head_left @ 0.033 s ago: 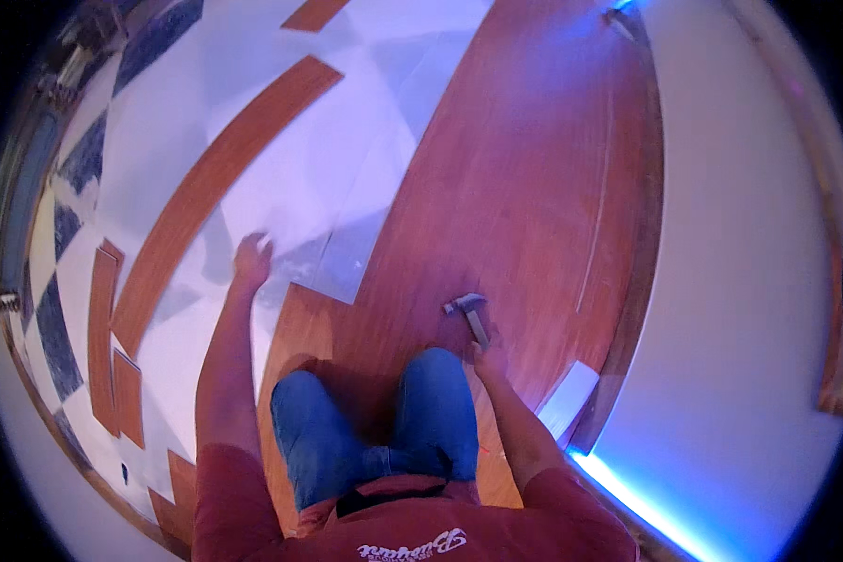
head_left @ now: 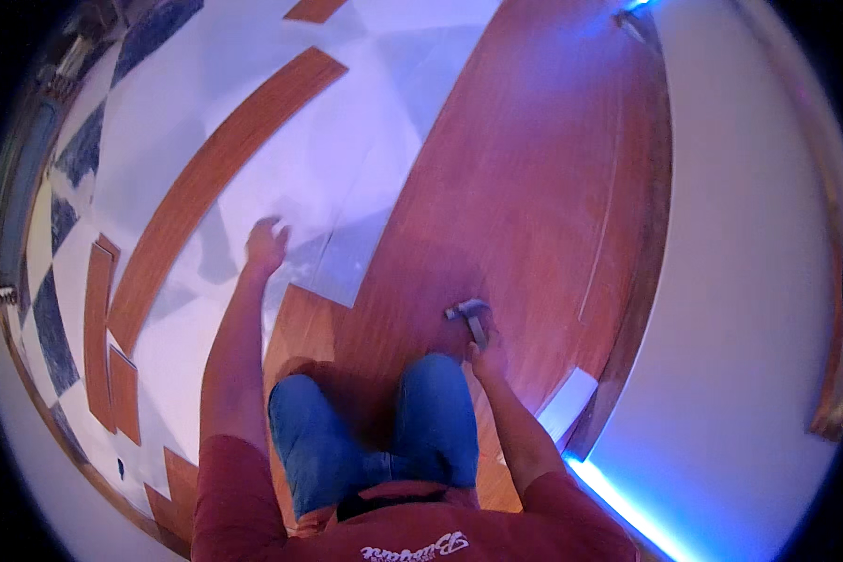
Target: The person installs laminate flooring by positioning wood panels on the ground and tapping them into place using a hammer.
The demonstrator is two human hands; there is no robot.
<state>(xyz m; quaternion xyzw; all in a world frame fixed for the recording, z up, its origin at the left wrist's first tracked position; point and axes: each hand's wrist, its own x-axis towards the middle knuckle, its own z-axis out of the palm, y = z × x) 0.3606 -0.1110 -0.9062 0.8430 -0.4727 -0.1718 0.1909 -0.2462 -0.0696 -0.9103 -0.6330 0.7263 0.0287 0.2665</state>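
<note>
Reddish-brown flooring (head_left: 525, 187) underlies the hammer (head_left: 479, 328) gripped by the right hand (head_left: 488, 358); left of that flooring, the left hand (head_left: 267, 247) hovers, fingers spread. Light, square taps seem best.

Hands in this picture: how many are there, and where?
2: the left hand, in view against the pale floor, and the right hand, around the handle of the hammer. Any others may be out of view.

The left hand (head_left: 268, 245) has drifted forward and opened out.
From over here, it's swung sideways toward the right hand's (head_left: 487, 358) grip on the hammer (head_left: 478, 330); its fingers, more curled a moment ago, now reach out loosely.
</note>
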